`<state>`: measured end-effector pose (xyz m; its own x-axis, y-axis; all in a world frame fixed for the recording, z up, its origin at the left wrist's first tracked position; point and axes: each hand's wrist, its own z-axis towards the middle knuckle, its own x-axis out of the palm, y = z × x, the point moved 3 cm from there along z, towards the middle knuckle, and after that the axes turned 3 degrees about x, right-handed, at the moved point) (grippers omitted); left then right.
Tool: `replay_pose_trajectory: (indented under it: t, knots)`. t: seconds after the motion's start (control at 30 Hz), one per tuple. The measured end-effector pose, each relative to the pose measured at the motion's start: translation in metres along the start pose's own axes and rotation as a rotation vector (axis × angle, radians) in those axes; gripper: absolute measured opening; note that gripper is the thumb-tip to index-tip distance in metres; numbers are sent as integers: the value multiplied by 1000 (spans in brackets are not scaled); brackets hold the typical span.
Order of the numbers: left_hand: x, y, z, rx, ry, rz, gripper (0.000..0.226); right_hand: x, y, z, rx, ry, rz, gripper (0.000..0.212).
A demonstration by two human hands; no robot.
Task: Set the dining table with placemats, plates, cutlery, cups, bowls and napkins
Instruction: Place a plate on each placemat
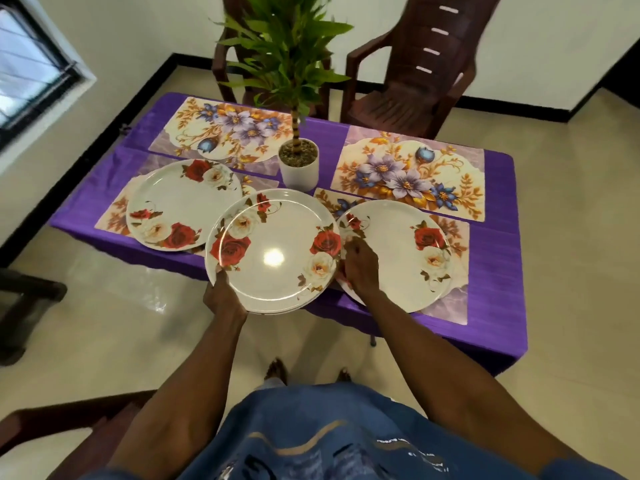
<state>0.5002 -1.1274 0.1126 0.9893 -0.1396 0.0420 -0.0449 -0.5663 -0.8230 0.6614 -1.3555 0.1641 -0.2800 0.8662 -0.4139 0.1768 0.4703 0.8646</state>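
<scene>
At centre frame the left hand grips the near rim of a small stack of white rose-printed plates, held over the purple-clothed desk edge; the right hand pinches its right rim. One-sided support could tilt the stack, sliding plates to the floor or knocking the white potted plant.

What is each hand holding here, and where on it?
The left hand grips the plate stack by its near-left rim. The right hand rests on the near-right plate's left rim; whether it grips is unclear.
</scene>
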Motion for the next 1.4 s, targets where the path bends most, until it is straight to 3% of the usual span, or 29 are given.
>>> replay_pose_trajectory:
  t: [0.07,0.13,0.27,0.47,0.8,0.97,1.13,1.23,1.4]
  knots:
    - [-10,-11,6,11,2,-2,19,14,32,1,9,54,132,40]
    - [-25,-25,20,30,-1,-22,20,40,54,9,-25,137,92,46]
    - [-67,-57,64,45,-16,-81,13,104,74,26,47,212,104,33]
    - [-136,-137,136,75,-23,-152,12,239,145,16,-24,359,158,22]
    - [-237,-256,268,86,94,-194,59,447,223,3,-105,354,-22,24]
    - [-251,-304,322,118,75,-168,48,521,257,13,-90,344,2,24]
    - [-243,-349,402,58,193,-162,61,596,295,50,-75,300,37,24]
    - [-236,-386,458,79,205,-108,51,648,319,81,-82,267,19,20]
    - [-222,-446,559,40,217,-28,52,714,365,119,-14,224,24,21]
